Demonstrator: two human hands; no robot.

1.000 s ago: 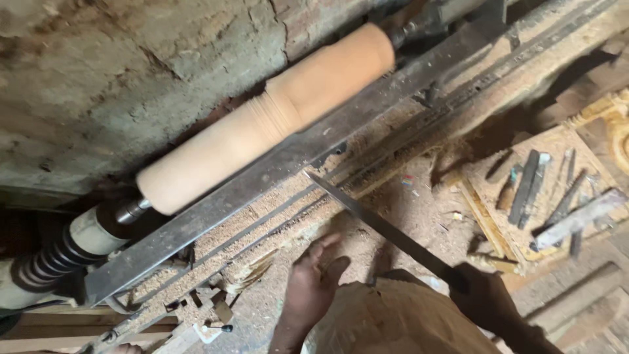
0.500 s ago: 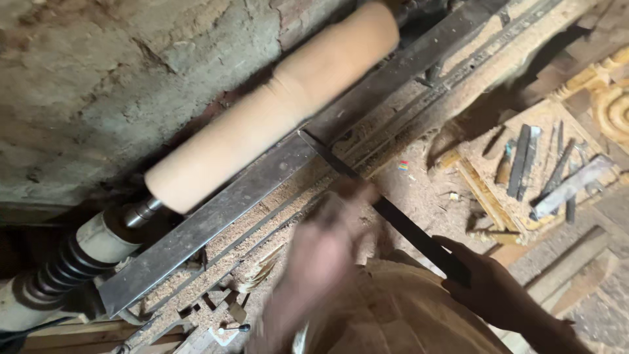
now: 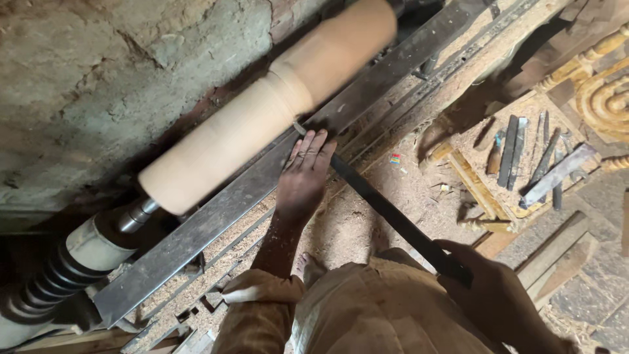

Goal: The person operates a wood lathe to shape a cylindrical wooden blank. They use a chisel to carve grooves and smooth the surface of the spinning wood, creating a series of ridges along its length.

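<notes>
A pale wooden cylinder point(image 3: 268, 108) is mounted on a lathe and runs diagonally across the view. A long dark metal rest bar point(image 3: 229, 203) lies just below it. My left hand point(image 3: 304, 174) lies flat on the bar, fingers pressing down the front of a long dark chisel point(image 3: 386, 210). The chisel's tip meets the cylinder at a step in its surface. My right hand point(image 3: 491, 295) grips the chisel's handle end near my lap.
A rough stone wall point(image 3: 98, 72) stands behind the lathe. The lathe's ribbed spindle point(image 3: 59, 275) is at lower left. Sawdust covers the floor. Several chisels lie on a wooden board point(image 3: 531, 157) at right, beside carved wooden pieces point(image 3: 603, 98).
My left hand has moved up from the floor onto the rest bar and chisel blade. The chisel's tip has advanced to the cylinder.
</notes>
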